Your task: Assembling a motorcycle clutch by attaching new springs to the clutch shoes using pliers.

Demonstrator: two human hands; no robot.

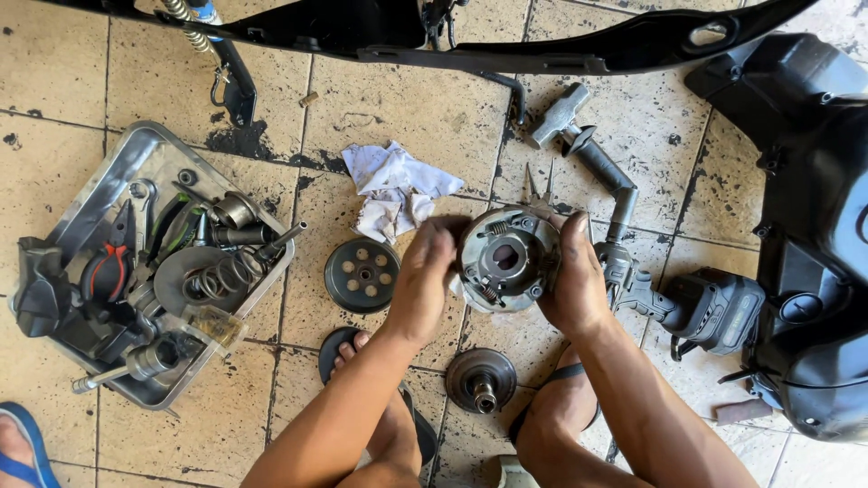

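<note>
Head view, centre frame: left hand (423,276) and right hand (573,280) closed around greasy clutch (506,260), held above tiles (425,108). Risk judged: slipping from oily fingers onto foot (351,351) or pulley (480,380) below.

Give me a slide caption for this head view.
Both hands, left hand and right hand, grip a round clutch assembly above a tiled floor.
</note>
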